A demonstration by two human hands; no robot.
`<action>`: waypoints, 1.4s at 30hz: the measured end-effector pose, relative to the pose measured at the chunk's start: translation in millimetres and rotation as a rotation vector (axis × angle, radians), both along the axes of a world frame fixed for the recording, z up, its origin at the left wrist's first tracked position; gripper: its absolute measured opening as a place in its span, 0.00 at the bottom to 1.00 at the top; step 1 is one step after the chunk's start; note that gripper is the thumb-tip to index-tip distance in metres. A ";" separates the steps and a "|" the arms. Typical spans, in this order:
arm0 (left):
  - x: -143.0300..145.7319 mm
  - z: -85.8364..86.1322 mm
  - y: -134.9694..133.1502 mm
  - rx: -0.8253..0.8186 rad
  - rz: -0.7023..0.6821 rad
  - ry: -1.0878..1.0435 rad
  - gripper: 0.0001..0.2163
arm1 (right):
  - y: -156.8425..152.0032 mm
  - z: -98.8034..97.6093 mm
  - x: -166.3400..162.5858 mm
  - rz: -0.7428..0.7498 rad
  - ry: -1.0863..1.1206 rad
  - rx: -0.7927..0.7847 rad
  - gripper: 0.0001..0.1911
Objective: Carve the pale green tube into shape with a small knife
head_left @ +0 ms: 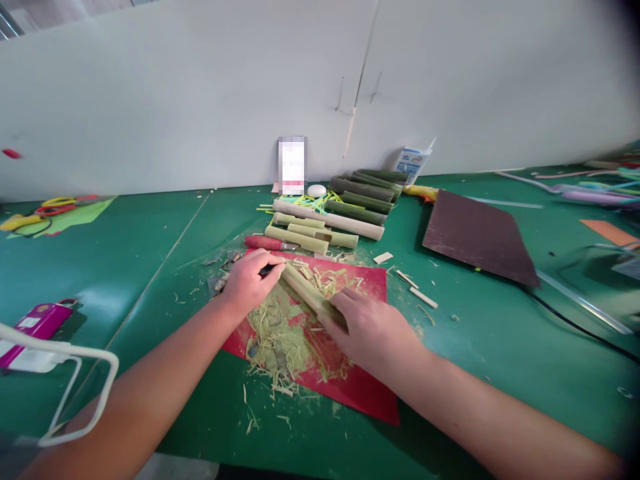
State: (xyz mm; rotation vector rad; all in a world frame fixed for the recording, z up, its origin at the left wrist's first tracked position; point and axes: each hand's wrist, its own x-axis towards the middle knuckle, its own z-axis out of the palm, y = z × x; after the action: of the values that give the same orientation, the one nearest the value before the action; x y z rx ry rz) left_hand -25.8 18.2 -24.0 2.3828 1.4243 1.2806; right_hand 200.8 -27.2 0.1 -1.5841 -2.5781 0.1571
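My right hand [367, 327] is wrapped around the near end of a pale green bamboo tube [305, 287], which slants over a red sheet [370, 393]. At the tube's far end is my left hand [253, 280], its thumb and fingers pinched together. A small dark patch shows between those fingers; whether it is a held piece or a shadow I cannot make out. Greenish dust and shavings [275, 333] cover much of the red sheet. Just beyond my left hand lies a red-handled knife [263, 243], its blade partly in view.
Several bamboo pieces [345, 213] are stacked behind the sheet, before a phone [293, 165] against the wall. A dark brown sheet [477, 237] and clear tube [585, 303] lie right. Scissors [55, 205] and a magenta case [37, 330] lie left; a white frame [107, 373] is nearby.
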 end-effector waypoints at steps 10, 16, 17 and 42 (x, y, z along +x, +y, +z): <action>4.3 -0.3 1.8 -0.030 -0.040 0.011 0.04 | -0.9 1.0 0.7 0.010 0.008 0.005 0.14; 4.5 -1.1 1.6 -0.024 -0.027 0.011 0.04 | -0.8 0.9 0.9 0.010 0.023 -0.010 0.13; 4.4 -1.2 1.6 -0.025 -0.029 0.012 0.05 | -0.6 0.8 0.9 0.010 0.026 -0.010 0.13; 0.7 -5.3 2.2 -0.020 0.079 0.028 0.04 | -1.9 2.6 2.1 0.013 0.037 -0.003 0.11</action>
State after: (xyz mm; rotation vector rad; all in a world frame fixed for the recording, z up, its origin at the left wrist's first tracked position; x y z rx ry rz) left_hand -25.1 20.4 -29.3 2.3627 1.5460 1.2491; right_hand 202.8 -29.1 2.7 -1.5514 -2.5615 0.1905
